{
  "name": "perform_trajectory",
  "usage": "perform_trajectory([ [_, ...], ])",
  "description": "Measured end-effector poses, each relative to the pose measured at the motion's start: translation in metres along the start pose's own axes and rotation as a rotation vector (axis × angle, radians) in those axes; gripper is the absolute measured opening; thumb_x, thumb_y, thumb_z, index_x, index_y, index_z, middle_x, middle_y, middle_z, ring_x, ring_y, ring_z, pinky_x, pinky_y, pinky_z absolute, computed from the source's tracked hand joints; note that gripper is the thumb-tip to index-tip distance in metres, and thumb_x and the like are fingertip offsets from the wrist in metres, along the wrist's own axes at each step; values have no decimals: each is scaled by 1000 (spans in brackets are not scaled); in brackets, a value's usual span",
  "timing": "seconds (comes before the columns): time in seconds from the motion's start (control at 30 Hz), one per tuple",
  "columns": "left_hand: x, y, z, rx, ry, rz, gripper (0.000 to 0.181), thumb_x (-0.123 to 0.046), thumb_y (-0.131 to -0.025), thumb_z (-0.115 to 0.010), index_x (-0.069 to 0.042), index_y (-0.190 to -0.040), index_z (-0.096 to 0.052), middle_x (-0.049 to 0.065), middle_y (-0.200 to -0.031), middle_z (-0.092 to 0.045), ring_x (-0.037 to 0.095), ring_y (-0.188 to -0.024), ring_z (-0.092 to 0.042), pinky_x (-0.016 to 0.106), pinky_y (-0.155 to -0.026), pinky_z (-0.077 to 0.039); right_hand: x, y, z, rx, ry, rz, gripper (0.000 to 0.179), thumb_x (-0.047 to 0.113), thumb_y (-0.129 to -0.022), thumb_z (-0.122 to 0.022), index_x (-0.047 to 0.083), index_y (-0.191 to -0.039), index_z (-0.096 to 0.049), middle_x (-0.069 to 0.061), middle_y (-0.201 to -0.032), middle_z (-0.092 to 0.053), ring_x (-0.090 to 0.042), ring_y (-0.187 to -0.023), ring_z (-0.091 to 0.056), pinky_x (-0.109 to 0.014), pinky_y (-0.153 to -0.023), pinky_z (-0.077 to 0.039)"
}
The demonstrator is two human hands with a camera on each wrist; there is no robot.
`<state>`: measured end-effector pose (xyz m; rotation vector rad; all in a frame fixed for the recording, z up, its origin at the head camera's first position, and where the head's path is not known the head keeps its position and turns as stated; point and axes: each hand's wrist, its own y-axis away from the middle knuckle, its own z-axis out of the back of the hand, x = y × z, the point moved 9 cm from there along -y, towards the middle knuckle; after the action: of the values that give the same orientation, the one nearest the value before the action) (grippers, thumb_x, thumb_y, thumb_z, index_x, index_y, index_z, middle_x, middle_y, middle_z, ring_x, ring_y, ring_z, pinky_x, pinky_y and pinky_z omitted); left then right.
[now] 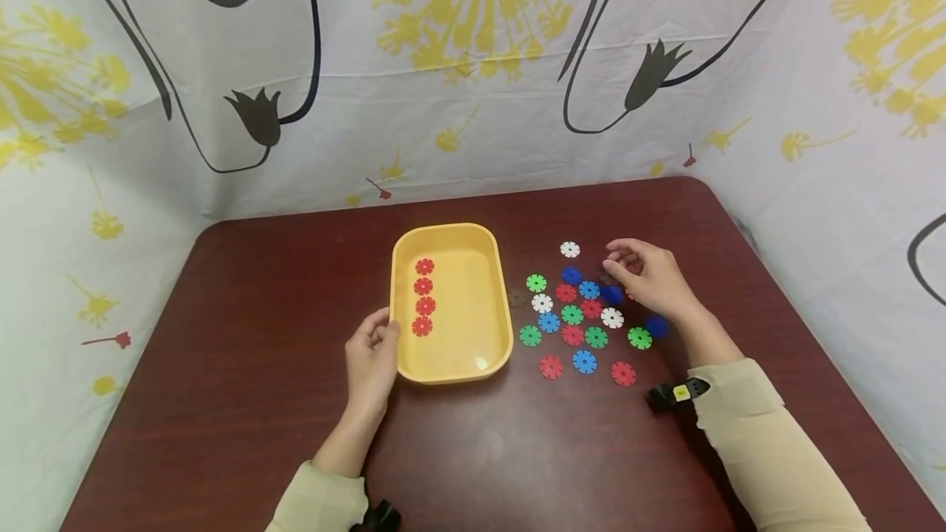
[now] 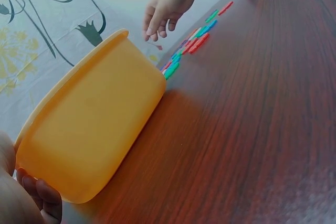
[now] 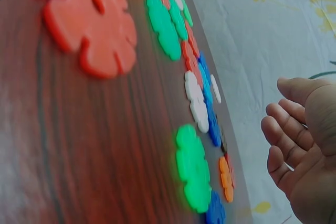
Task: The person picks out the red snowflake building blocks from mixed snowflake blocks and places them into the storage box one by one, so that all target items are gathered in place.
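Observation:
A yellow plastic tray (image 1: 469, 294) lies on the table, and several red notched plastic discs (image 1: 424, 305) form a column along its left side. My left hand (image 1: 372, 360) grips the tray's left edge; in the left wrist view its curled fingers (image 2: 48, 196) meet the tray wall (image 2: 97, 116). To the right of the tray are scattered flower-shaped discs in red, green, blue and white. Above the far right of them hovers my right hand (image 1: 656, 279), its fingers loosely bent. The right wrist view shows that hand (image 3: 310, 145) with nothing held, apart from a bright green disc (image 3: 192, 169).
The dark wooden table (image 1: 244, 351) stands against a white patterned cloth (image 1: 473, 130). A white disc (image 1: 570, 249) lies farthest back, while a red disc (image 1: 623, 373) is nearer the front. Black wrist cameras show at both sleeves (image 1: 739, 401).

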<state>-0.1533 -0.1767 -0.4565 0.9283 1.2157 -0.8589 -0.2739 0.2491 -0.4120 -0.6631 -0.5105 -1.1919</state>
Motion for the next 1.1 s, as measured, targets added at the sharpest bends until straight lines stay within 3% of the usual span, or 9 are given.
perform_trajectory([
  [0.3, 0, -1, 1, 2, 6, 4, 31, -13, -100, -58, 0, -127, -65, 15, -78, -57, 11, -61, -51, 20, -53, -45, -13, 0, 8, -21, 51, -47, 33, 18, -98, -68, -5, -122, -63, -17, -103, -67, -30, -89, -64, -10, -72, -45],
  [0.47, 0, -1, 0, 7, 12, 1, 30, -13, -100, -59, -2, -126, -65, 15, -79, -56, 13, -60, -51, 20, -53, -45, -24, 2, 8, 23, 106, -93, 35, 21, -98, -69, -4, -121, -63, -20, -106, -66, -33, -92, -62, -34, -75, -54],
  [0.6, 2, 0, 0, 14, 8, 8, 29, -14, -99, -59, -3, -126, -65, 14, -79, -56, 12, -60, -51, 20, -52, -45, -35, 4, 5, 73, 133, -130, 38, 24, -97, -70, -6, -120, -62, -22, -107, -64, -34, -94, -58, -49, -81, -52],
  [0.93, 3, 0, -1, 15, 3, 8, 29, -14, -100, -59, -4, -126, -65, 15, -79, -56, 14, -61, -52, 21, -53, -46, -51, 7, 6, 110, 166, -159, 39, 21, -93, -75, -7, -117, -63, -24, -109, -61, -37, -96, -55, -53, -85, -49],
  [1.1, 2, 0, -1, 6, 1, 9, 30, -14, -99, -59, -3, -126, -65, 14, -80, -56, 15, -62, -52, 21, -53, -46, -58, 5, 6, 126, 182, -209, 37, 22, -91, -76, -7, -111, -65, -21, -102, -61, -33, -89, -55, -44, -77, -50],
])
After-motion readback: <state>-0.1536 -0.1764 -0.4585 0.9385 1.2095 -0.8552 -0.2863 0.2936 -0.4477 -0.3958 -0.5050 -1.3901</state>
